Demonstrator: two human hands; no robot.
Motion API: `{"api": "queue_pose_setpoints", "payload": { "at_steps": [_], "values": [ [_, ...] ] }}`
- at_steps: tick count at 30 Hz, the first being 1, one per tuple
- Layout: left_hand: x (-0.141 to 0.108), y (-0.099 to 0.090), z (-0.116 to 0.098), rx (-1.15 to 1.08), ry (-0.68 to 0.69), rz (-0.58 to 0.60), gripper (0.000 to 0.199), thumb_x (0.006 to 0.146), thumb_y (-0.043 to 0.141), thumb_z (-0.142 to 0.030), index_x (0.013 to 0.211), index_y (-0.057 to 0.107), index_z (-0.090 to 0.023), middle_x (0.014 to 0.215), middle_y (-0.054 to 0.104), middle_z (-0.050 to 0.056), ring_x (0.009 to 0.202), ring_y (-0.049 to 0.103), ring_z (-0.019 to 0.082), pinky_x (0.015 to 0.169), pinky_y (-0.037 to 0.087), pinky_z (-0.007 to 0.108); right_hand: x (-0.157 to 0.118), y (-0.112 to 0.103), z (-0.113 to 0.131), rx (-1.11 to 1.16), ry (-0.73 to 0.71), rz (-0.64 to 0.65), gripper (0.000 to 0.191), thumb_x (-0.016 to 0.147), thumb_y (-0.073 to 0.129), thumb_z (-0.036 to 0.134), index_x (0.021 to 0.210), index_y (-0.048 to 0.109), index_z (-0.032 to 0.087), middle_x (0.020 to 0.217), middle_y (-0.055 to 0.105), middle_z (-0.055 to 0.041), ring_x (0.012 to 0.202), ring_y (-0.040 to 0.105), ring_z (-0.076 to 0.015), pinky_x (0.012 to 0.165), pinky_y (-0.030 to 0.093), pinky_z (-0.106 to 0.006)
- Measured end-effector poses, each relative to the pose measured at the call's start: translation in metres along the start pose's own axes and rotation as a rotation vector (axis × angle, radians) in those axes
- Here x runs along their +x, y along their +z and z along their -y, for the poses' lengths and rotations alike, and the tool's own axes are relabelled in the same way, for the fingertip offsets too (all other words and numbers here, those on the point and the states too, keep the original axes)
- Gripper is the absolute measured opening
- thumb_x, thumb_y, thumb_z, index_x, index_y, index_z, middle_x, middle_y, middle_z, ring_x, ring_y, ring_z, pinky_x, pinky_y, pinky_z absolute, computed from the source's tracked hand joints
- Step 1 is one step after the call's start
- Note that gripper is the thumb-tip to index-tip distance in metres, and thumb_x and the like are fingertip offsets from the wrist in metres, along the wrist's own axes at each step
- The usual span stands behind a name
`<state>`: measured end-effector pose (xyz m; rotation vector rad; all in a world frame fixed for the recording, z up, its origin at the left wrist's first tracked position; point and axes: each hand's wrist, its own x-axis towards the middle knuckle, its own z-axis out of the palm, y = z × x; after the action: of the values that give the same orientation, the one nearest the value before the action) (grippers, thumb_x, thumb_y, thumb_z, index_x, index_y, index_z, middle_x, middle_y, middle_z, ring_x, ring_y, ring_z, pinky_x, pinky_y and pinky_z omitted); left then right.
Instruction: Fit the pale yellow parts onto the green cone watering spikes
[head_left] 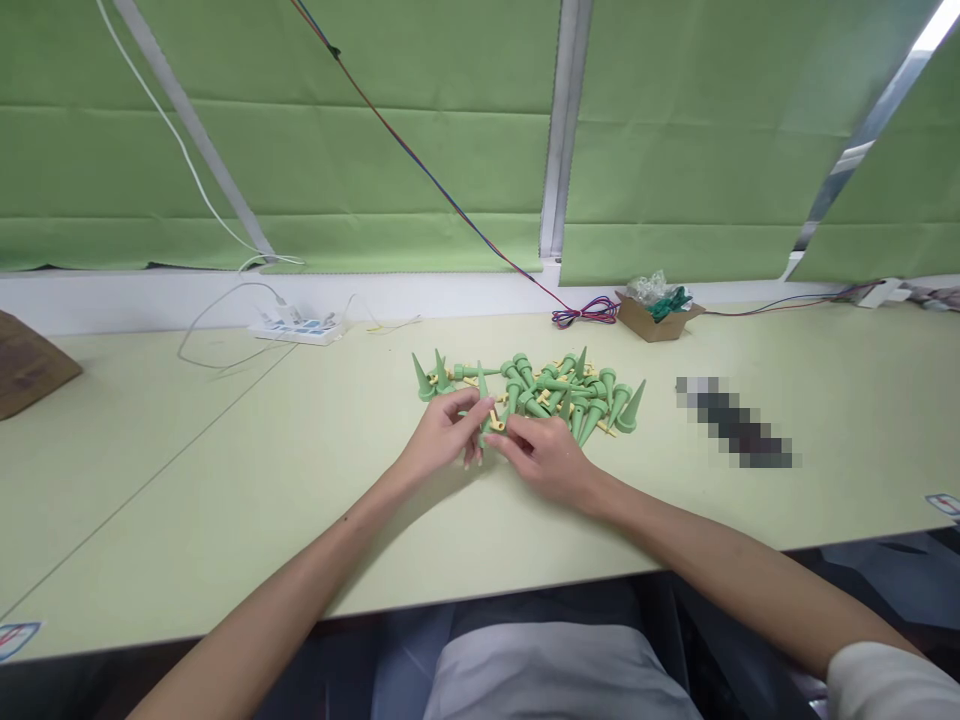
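Note:
My left hand [442, 432] is closed around a green plastic watering spike [482, 378], which points upward. A small yellow valve piece [496, 424] sits against the spike's side, between my two hands. My right hand [551, 458] pinches at this valve piece with thumb and forefinger. The fingers partly cover the spike's lower end. Right behind my hands lies a loose heap of similar green spikes [594, 412], with yellow valve pieces showing among them. At the heap's left end, two spikes [422, 382] stand with their tips up.
Along the back edge are a white power strip [296, 330], a coiled red-blue cable [585, 312] and a small cardboard box [651, 322] holding clear and green material. A blurred dark object [739, 425] lies at right. Brown cardboard [34, 368] is at far left.

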<state>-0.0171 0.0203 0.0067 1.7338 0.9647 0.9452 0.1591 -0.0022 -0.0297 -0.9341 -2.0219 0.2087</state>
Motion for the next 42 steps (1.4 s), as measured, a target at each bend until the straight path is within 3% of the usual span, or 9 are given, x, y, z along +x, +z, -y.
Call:
{"api": "queue_pose_setpoints", "payload": {
  "at_steps": [5,9,15,23,29,33,42],
  "values": [
    [0.001,-0.005,0.000,0.230,-0.039,-0.073,0.041,0.086,0.061,-0.050,0.064,0.051,-0.018,0.051,0.046,-0.005,0.038,0.046,0.009,0.040,0.034,0.023,0.001,-0.001,0.002,0.027,0.039,-0.085,0.044,0.100,0.043,0.037,0.061,0.030,0.021,0.050,0.032,0.0058,0.046,0.028,-0.0088,0.048,0.025,-0.025],
    [0.002,-0.003,0.007,0.402,-0.039,-0.077,0.042,0.083,0.062,-0.050,0.061,0.047,-0.018,0.056,0.050,-0.003,0.044,0.043,0.009,0.043,0.031,0.024,0.001,0.000,-0.001,0.050,0.087,-0.138,0.045,0.101,0.042,0.038,0.061,0.027,0.021,0.050,0.029,0.0060,0.047,0.026,-0.0086,0.047,0.024,-0.024],
    [0.001,-0.003,0.016,0.498,-0.094,-0.060,0.029,0.082,0.063,-0.047,0.084,0.053,-0.021,0.051,0.054,-0.004,0.044,0.046,0.014,0.045,0.029,0.024,0.002,0.000,-0.003,0.087,0.107,-0.155,0.046,0.100,0.043,0.040,0.060,0.029,0.021,0.050,0.031,0.0059,0.046,0.027,-0.0080,0.047,0.025,-0.024],
    [-0.002,-0.001,0.020,0.544,-0.033,-0.041,0.030,0.086,0.057,-0.038,0.110,0.051,-0.021,0.048,0.047,-0.008,0.044,0.045,0.015,0.046,0.028,0.024,0.002,-0.001,0.000,0.092,0.109,-0.153,0.045,0.100,0.043,0.038,0.061,0.027,0.021,0.050,0.028,0.0063,0.047,0.025,-0.0078,0.047,0.024,-0.023],
    [-0.003,0.002,0.019,0.611,-0.018,-0.011,0.016,0.088,0.052,-0.035,0.090,0.059,-0.021,0.046,0.046,-0.006,0.044,0.041,0.014,0.047,0.026,0.025,0.002,0.000,-0.001,0.070,0.107,-0.132,0.045,0.100,0.043,0.037,0.061,0.027,0.021,0.050,0.029,0.0063,0.046,0.026,-0.0081,0.047,0.025,-0.024],
    [-0.003,0.005,0.019,0.609,-0.024,-0.009,0.020,0.089,0.050,-0.033,0.077,0.059,-0.020,0.050,0.050,-0.003,0.044,0.040,0.013,0.046,0.024,0.025,0.002,0.000,-0.002,0.089,0.104,-0.127,0.044,0.100,0.044,0.036,0.062,0.026,0.021,0.050,0.028,0.0064,0.046,0.026,-0.0082,0.048,0.025,-0.025],
    [-0.002,0.008,0.024,0.634,0.002,-0.004,0.023,0.090,0.044,-0.030,0.076,0.058,-0.019,0.053,0.049,-0.003,0.047,0.040,0.012,0.048,0.027,0.027,0.002,-0.001,0.000,0.135,0.093,-0.122,0.043,0.098,0.046,0.032,0.062,0.027,0.021,0.050,0.028,0.0069,0.047,0.025,-0.0078,0.047,0.024,-0.024]
  ]
}}
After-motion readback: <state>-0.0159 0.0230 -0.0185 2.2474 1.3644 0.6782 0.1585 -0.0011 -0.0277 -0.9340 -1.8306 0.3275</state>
